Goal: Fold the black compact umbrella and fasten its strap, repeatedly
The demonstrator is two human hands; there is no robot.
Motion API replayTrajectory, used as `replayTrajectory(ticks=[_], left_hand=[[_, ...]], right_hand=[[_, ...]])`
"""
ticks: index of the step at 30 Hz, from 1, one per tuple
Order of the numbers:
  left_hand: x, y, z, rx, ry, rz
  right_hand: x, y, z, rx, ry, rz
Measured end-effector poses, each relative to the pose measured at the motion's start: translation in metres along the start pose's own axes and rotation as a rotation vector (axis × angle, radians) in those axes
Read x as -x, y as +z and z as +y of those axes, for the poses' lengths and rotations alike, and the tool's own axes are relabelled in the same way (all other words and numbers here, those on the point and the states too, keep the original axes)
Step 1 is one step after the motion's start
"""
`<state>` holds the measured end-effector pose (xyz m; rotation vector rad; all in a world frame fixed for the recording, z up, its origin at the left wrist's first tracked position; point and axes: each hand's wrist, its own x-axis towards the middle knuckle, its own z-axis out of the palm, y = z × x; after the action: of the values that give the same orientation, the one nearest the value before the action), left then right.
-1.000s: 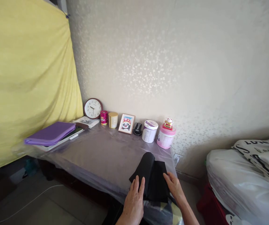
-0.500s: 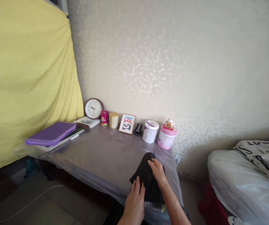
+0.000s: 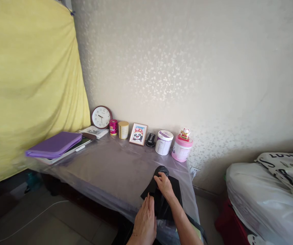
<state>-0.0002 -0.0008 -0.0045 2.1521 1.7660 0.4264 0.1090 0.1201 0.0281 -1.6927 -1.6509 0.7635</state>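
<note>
A limp black cloth item (image 3: 174, 190) lies near the right front corner of the table; its exact kind is unclear. My right hand (image 3: 165, 186) is closed on its upper middle, with the fingers bent into the material. A rounded dark end of it sticks up just beyond those fingers. Lower and to the left, my left hand (image 3: 145, 216) has long, nearly straight fingers held together, their tips pinching a fold of the black material. Part of the item is hidden behind both hands and the right forearm.
The table (image 3: 103, 166) has a clear plastic cover. Along the wall stand a clock (image 3: 102, 117), a pink can (image 3: 113, 127), a tan-lidded tub (image 3: 123, 130), a panda picture (image 3: 138, 134), a white tub (image 3: 164, 143) and a pink-lidded tub (image 3: 181, 148). A purple folder (image 3: 54, 144) lies left.
My right hand has shifted slightly left and down, its fingers bending further into the black cloth item. More of the item shows flat on the right, and its far end looks rounder.
</note>
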Motion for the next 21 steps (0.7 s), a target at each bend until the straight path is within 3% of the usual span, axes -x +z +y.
replayTrajectory(ticks=[7,11,16,21], left_hand=[[0.005,-0.019,0.011,-0.057,-0.015,-0.010],[0.005,-0.013,0.009,-0.088,-0.024,-0.005],[0.004,0.001,-0.002,-0.059,-0.042,0.085],[0.002,-0.014,0.003,-0.067,0.005,0.153]], right_hand=[[0.003,-0.002,-0.006,-0.079,-0.057,-0.100],[0.006,-0.003,-0.010,-0.110,-0.081,-0.132],[0.010,-0.004,-0.013,-0.104,-0.118,-0.144],[0.015,-0.005,-0.016,-0.063,-0.148,-0.144]])
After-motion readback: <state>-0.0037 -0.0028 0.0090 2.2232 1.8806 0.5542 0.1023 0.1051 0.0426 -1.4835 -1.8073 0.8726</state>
